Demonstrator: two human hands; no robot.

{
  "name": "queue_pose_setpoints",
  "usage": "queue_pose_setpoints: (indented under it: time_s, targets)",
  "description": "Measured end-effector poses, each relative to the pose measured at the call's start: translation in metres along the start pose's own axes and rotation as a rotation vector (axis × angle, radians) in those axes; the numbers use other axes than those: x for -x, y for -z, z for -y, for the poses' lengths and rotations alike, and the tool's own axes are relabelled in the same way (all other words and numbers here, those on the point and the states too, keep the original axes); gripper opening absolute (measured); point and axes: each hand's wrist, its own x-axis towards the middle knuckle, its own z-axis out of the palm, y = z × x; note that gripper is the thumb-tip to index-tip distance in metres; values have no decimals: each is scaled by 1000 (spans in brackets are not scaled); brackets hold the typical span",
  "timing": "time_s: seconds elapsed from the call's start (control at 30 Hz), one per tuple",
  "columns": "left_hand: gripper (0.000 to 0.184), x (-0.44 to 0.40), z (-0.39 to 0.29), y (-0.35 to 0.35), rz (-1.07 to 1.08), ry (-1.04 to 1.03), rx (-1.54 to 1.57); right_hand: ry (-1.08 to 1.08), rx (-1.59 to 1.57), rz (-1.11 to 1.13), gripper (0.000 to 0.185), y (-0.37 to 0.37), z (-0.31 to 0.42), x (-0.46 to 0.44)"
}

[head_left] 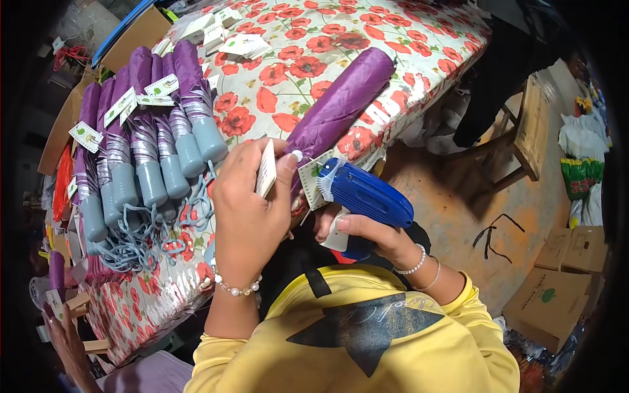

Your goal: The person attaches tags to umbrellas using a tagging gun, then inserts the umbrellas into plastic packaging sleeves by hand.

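Pinching cards (266,171) in left grip (242,200), nearer umbrella (342,105) (slanting up-right from frame centre); clasping tag gun (371,194) in right grip (370,230).

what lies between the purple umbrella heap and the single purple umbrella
The head view shows flowered tablecloth there, with the left hand over the near end.

Left hand (247,200) pinches, fingers (249,160) bent; right hand (377,234) grips, thumb (354,224) extended.
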Motion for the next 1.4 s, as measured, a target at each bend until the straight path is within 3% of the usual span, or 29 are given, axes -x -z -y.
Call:
queue_pose_setpoints:
  time_s: [0.2,0.3,0.4,0.6,1.07,1.2,1.33,1.4]
  targets:
    - [12,-3,4,0,20,40,-12,-16,16,-11,18,0,1,-3]
    - [11,0,4,-3,-42,-21,22,-23,143,-19,29,-4,10,-3]
    - [5,2,-4,-2,-16,88,76,-46,34,-17,21,-1,6,-3]
    - [4,4,-3,-3,-26,78,90,-6,26,-20,21,1,-8,-5]
    - [16,10,-3,-6,-95,-140,41,-17,101,-75,11,-12,14,-8]
    - [14,14,-1,-9,-108,-151,44,-133,115,-120,12,-7,8,-3]
    - [10,15,-1,-10,-119,-138,65,-71,164,-98,16,-6,-1,-2]
    - [9,12,1,-10,-144,-142,26,-73,-20,-39,17,-5,2,1]
